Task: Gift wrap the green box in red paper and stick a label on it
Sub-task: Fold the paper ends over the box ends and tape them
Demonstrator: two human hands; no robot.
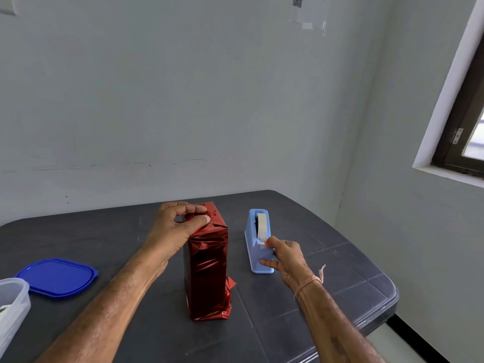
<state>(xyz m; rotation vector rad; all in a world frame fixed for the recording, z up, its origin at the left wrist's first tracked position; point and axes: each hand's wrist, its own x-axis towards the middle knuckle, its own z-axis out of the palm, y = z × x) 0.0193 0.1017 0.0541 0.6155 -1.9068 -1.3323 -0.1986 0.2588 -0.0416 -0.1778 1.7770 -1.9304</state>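
The box (208, 268) stands upright in the middle of the dark table, fully covered in shiny red paper; none of its green shows. My left hand (175, 226) grips the folded paper at the box's top end, thumb and fingers pressing the flaps down. To the right stands a light blue tape dispenser (258, 242) with a white tape roll. My right hand (284, 258) pinches the free end of the tape at the dispenser's cutter, with another finger resting against its side. No label is in view.
A blue plastic lid (59, 277) lies flat at the left. A clear plastic container (11, 305) sits at the left edge, partly cut off. The table (340, 279) ends close on the right, with a wall behind and a window at the right.
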